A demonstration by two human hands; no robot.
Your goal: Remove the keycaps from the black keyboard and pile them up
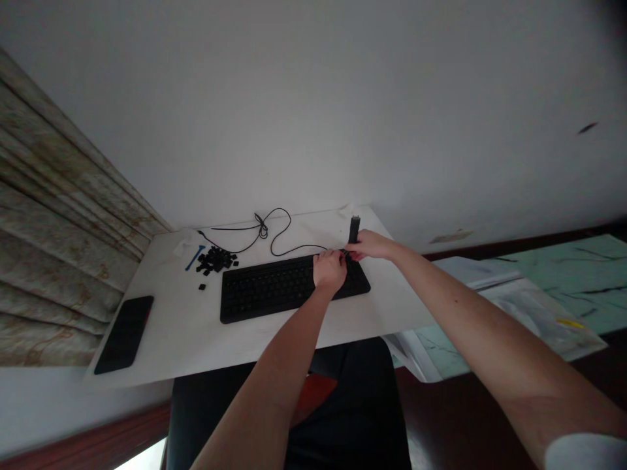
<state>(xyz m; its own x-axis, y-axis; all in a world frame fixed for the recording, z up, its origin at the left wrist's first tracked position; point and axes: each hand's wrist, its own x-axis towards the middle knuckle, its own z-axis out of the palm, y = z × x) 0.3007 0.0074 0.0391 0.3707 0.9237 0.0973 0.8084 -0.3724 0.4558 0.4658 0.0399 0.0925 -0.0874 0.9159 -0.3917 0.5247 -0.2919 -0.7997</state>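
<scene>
The black keyboard (267, 287) lies on the white table (186, 339), keys upward and slightly askew to the front edge, its right-hand part under the person's two hands. The left hand (329, 269) rests low over the keys, back upward, fingers reaching toward the far edge; whether they grip anything cannot be told. Its forearm rises from the bottom of the view, slanting rightward across the table's front edge. The right hand (367, 245) is at the keyboard's far right corner, thumb and fingers closed around the lower part of a black stick-shaped tool (354, 228), which stands nearly upright with its pale end on top. The right forearm comes in on a long diagonal from the lower right, a pale sleeve (585, 452) at its base, and the fingertips of both hands nearly meet. Behind the keyboard a thin black cable (263, 228) winds across the table, bunched in a small knot. Beyond the keyboard's far left corner lie a heap of small black pieces (215, 260) and a blue tool (194, 258); a dark flat device (125, 334) lies near the table's left end, beside the patterned curtain (53, 241).
</scene>
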